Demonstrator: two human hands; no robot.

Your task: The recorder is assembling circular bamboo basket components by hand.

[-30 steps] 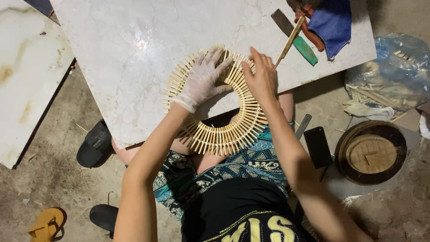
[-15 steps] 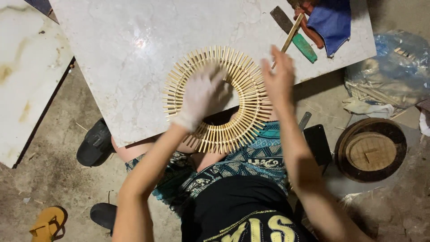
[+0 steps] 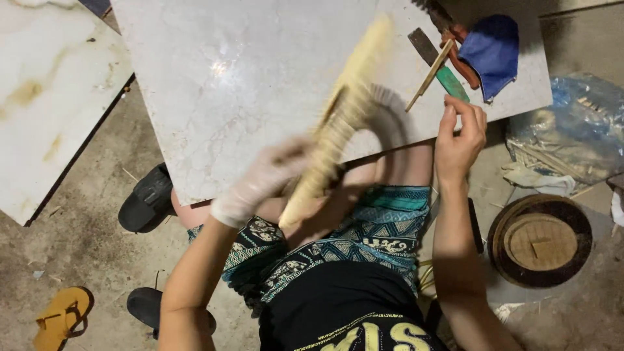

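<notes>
A round ring made of pale bamboo sticks (image 3: pixel 344 117) is tipped up on edge above the white marble slab (image 3: pixel 247 71), blurred by motion. My left hand (image 3: pixel 266 179), in a thin white glove, grips the ring's near edge. My right hand (image 3: pixel 460 133), bare, hovers with fingers loosely curled at the slab's front edge, apart from the ring and holding nothing. A single bamboo stick (image 3: pixel 429 75) lies on the slab just beyond my right hand.
A green-handled tool (image 3: pixel 448 75), a red-handled tool and a blue cloth (image 3: pixel 494 45) lie at the slab's far right. A round wooden stand (image 3: pixel 539 240) and a plastic bag of sticks (image 3: pixel 572 130) sit on the floor to the right. Sandals (image 3: pixel 148 198) lie on the left.
The ring lay flat on the slab under both hands; now my left hand has lifted it up on edge. My right hand has come off it and moved right.
</notes>
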